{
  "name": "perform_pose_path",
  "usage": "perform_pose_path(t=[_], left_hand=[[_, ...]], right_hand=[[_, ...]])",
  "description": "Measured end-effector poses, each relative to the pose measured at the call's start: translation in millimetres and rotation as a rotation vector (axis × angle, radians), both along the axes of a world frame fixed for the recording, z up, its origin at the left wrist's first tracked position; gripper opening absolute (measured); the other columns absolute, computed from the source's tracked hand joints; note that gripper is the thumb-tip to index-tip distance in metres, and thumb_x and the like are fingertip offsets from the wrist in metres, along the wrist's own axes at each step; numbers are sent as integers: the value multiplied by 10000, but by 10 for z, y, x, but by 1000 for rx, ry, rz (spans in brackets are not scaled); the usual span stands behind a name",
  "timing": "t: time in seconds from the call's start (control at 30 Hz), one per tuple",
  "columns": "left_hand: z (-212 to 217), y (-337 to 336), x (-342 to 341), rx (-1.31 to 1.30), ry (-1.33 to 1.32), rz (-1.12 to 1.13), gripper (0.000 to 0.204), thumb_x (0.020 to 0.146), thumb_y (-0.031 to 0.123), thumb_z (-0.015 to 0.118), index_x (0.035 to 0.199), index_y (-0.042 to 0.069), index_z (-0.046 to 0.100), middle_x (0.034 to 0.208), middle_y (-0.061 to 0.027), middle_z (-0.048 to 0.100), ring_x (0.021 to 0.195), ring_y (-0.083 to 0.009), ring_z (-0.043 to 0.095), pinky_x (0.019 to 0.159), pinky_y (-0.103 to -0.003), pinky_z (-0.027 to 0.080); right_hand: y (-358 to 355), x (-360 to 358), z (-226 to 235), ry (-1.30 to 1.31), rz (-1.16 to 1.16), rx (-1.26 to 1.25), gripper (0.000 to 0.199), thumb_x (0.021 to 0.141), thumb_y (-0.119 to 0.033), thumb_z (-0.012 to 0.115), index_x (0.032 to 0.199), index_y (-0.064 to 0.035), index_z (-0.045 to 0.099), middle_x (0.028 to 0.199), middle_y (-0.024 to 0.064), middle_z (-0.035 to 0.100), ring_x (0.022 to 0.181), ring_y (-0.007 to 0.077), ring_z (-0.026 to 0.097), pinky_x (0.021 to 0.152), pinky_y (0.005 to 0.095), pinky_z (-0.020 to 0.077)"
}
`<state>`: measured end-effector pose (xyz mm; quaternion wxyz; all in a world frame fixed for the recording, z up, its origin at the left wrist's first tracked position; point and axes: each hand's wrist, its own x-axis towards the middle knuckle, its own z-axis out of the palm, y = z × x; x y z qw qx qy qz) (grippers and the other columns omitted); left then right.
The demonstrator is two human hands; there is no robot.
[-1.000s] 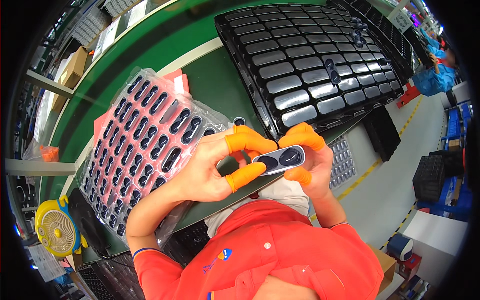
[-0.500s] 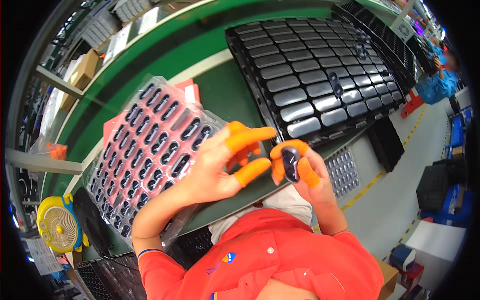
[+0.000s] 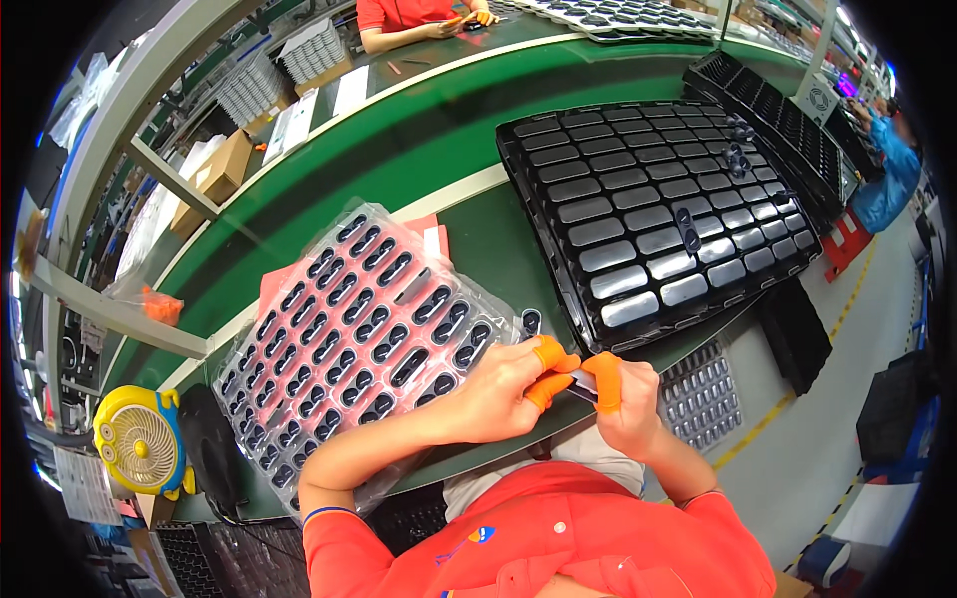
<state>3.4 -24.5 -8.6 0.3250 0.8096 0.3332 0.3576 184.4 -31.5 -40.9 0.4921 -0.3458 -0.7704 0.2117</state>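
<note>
Both my hands wear orange finger cots and meet just in front of the bench edge. My right hand [image 3: 626, 401] is closed around a small dark oval part [image 3: 588, 385], whose pale, shiny face shows between the fingers. Fingertips of my left hand [image 3: 506, 391] pinch the same part from the other side; its exact outline is mostly covered. Left of the hands lies a clear plastic tray [image 3: 424, 276] over pink sheeting, filled with rows of dark oval parts. One similar oval piece [image 3: 531, 321] sits by the tray's right corner.
A large black tray [image 3: 558, 289] with rounded pockets stands to the right, a few loose dark parts on it. More black trays [image 3: 768, 120] lean behind. A yellow fan [image 3: 140, 448] is at far left. Across the bench a person in red [image 3: 409, 18] works; another in blue [image 3: 887, 179] is far right.
My left hand has come over to the right hand and taken hold of the dark part, which has turned edge-on. The view has tipped up, bringing the person across the bench into sight.
</note>
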Motion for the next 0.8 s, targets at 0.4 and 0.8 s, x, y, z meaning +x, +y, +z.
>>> perform_pose_path(t=[0.4, 0.8], left_hand=[[177, 145, 12, -328, -101, -59, 276, 813, -16, 602, 1083, -34, 549, 746, -55, 570, 652, -121, 600, 539, -248, 500], [113, 120, -84, -417, -330, -38, 375, 776, -20, 654, 1132, -43, 537, 944, -113, 585, 738, -172, 622, 598, -260, 522]], right_hand=[[158, 32, 298, 401, 48, -652, 262, 941, -240, 447, 927, 5, 538, 639, 57, 563, 482, 130, 529, 427, 253, 391], [-39, 75, 218, 496, 248, -487, 392, 964, -256, 392, 1202, 52, 442, 871, 122, 615, 669, 112, 566, 590, 220, 453]])
